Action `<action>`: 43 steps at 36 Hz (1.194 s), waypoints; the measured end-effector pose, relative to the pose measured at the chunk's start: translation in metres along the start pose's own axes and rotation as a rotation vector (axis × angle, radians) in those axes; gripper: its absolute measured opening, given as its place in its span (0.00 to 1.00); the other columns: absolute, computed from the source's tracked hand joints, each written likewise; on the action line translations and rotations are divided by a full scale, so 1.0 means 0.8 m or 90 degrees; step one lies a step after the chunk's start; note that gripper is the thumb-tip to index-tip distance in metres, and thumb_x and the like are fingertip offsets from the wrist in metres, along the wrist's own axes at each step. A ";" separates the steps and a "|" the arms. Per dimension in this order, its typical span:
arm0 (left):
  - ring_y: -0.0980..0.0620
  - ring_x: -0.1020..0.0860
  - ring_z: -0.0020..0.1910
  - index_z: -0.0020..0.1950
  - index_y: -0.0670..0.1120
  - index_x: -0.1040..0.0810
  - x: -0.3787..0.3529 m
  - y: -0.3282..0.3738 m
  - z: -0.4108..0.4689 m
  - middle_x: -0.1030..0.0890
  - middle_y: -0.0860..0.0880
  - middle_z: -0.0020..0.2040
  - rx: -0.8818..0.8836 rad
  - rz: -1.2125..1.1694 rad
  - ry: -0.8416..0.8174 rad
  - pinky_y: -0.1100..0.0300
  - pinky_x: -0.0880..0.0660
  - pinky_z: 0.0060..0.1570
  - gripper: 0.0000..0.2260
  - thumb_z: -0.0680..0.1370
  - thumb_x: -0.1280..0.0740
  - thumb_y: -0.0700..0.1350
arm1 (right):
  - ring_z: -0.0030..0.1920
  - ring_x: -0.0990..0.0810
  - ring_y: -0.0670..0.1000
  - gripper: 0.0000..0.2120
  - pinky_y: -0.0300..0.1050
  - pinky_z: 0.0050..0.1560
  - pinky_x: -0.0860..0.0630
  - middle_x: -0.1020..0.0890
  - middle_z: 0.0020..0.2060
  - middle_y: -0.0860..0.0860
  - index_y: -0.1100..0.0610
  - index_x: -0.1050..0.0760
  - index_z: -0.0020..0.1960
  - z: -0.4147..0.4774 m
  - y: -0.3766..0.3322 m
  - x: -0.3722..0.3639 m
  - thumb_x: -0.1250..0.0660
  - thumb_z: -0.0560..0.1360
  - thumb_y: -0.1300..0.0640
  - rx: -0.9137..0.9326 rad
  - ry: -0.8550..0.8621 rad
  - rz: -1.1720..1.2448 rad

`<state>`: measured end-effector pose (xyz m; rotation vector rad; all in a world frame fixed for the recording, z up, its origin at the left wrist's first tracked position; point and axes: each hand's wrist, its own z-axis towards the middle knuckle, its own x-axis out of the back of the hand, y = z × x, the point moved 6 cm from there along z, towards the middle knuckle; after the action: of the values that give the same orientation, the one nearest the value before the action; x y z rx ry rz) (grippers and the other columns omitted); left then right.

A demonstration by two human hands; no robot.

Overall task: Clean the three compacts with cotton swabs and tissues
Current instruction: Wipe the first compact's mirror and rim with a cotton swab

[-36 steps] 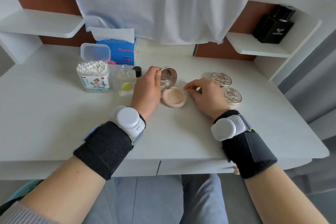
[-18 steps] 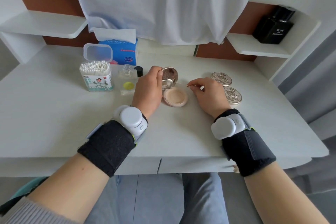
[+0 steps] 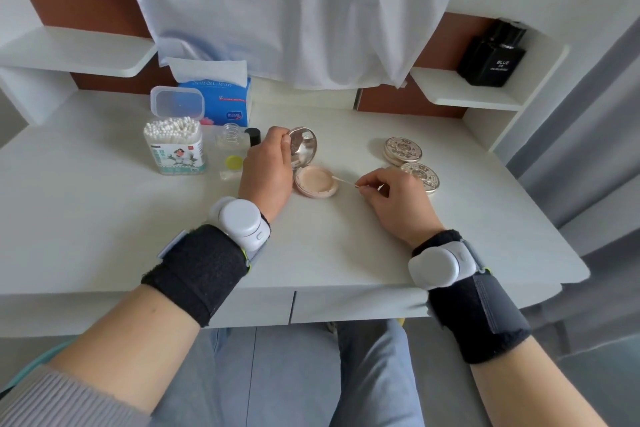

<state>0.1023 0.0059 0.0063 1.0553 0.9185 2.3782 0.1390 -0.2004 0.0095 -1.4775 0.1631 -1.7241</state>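
An open gold compact [image 3: 315, 180] lies mid-table, its beige powder pan facing up and its mirrored lid [image 3: 304, 147] standing upright. My left hand [image 3: 268, 166] grips that lid by its edge. My right hand [image 3: 394, 198] pinches a cotton swab [image 3: 344, 180] whose white tip touches the pan's right rim. Two closed gold compacts with embossed lids, one [image 3: 402, 149] behind the other [image 3: 420, 177], lie just past my right hand. A clear box of cotton swabs [image 3: 175, 149] stands open at the left, and behind it is a blue tissue pack [image 3: 221, 99].
A small clear bottle [image 3: 232, 152] with a yellow label and a black cap [image 3: 252, 136] stand between the swab box and my left hand. A white cloth [image 3: 294, 10] hangs at the back. A black perfume bottle [image 3: 495, 55] is on the right shelf.
My right hand has drawn back to the right with the swab, whose tip went from the mirror lid down to the pan's right rim. My left hand still holds the lid.
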 end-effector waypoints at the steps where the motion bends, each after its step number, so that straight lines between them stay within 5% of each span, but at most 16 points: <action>1: 0.37 0.21 0.35 0.55 0.39 0.27 0.001 0.002 -0.001 0.21 0.39 0.39 -0.001 0.006 0.002 0.44 0.23 0.35 0.13 0.83 0.47 0.44 | 0.35 0.29 0.42 0.05 0.34 0.40 0.37 0.21 0.39 0.50 0.55 0.17 0.46 -0.002 0.000 0.001 0.32 0.74 0.61 0.003 -0.001 0.003; 20: 0.37 0.22 0.36 0.56 0.40 0.27 -0.002 -0.002 -0.001 0.22 0.39 0.40 -0.010 0.019 0.000 0.43 0.23 0.35 0.13 0.84 0.47 0.45 | 0.43 0.22 0.54 0.07 0.37 0.43 0.35 0.16 0.44 0.54 0.59 0.18 0.49 0.012 0.007 0.000 0.34 0.74 0.63 -0.037 0.069 -0.048; 26: 0.38 0.22 0.35 0.55 0.40 0.27 -0.001 0.001 -0.001 0.22 0.40 0.38 -0.012 0.029 -0.005 0.43 0.24 0.37 0.13 0.84 0.47 0.45 | 0.40 0.25 0.48 0.06 0.37 0.45 0.33 0.18 0.42 0.49 0.53 0.17 0.48 0.007 0.001 -0.008 0.33 0.74 0.58 -0.010 -0.011 -0.031; 43: 0.36 0.21 0.37 0.53 0.41 0.26 0.003 0.002 -0.006 0.21 0.38 0.38 0.031 0.001 0.004 0.44 0.22 0.36 0.13 0.83 0.46 0.46 | 0.39 0.27 0.48 0.06 0.34 0.39 0.38 0.19 0.40 0.51 0.57 0.18 0.49 0.006 0.008 0.003 0.34 0.75 0.60 -0.060 0.072 0.003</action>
<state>0.0968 0.0044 0.0061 1.0677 0.9828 2.3731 0.1464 -0.2040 0.0087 -1.4455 0.3114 -1.8197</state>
